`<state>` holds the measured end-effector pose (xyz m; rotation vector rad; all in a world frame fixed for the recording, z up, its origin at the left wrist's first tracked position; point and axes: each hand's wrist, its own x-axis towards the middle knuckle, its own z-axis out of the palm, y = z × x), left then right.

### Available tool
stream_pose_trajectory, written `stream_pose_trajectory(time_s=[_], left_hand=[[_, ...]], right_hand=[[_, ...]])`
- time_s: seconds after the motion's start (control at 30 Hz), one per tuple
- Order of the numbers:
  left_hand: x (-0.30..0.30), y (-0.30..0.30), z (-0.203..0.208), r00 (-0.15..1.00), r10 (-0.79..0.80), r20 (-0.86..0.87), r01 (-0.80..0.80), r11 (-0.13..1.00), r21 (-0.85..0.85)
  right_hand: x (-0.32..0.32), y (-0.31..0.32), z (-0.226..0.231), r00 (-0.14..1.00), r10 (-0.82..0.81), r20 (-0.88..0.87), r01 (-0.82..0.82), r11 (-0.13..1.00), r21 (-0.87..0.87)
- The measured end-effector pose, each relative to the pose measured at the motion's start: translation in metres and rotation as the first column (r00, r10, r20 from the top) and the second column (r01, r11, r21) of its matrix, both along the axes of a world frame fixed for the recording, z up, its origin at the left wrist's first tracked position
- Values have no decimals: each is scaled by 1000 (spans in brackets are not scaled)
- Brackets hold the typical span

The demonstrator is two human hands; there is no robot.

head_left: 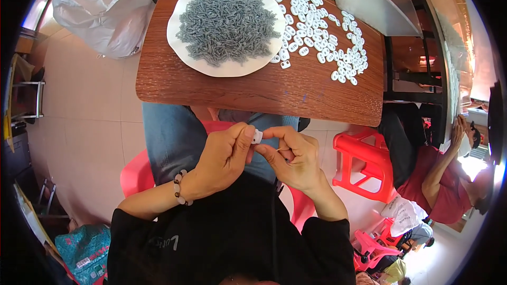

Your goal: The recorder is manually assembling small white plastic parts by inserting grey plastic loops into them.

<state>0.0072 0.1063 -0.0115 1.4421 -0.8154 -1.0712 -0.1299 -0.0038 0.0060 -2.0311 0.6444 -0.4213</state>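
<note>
Over my lap, just in front of the table edge, my left hand [224,153] pinches a small white plastic piece [257,136] between thumb and fingers. It has small dark holes and resembles the oval pieces on the table. My right hand [297,159] is curled close against it, its index fingertip at the piece's right side and its thumb just below. Anything small between those right fingertips is too hidden to make out. Beyond both hands, a white wavy-rimmed plate [182,47] bears a heap of small grey translucent spring-like pieces [229,26].
Many white two-holed oval pieces [317,29] lie scattered on the brown wooden table [253,92], right of the plate. A white sack [108,10] stands on the floor at far left. To the right are a red stool [362,163] and a seated person [443,184].
</note>
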Motion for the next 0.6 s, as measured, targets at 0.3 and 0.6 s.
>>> stream_pose_trajectory(time_s=[0.3, 0.6], left_hand=[[0, 2, -12, 994, -53, -92, 57, 998, 33], [-4, 0, -17, 974, 55, -219, -97, 979, -182]], right_hand=[[3, 0, -2, 999, -37, -36, 41, 994, 103], [3, -3, 12, 999, 37, 37, -20, 927, -376]])
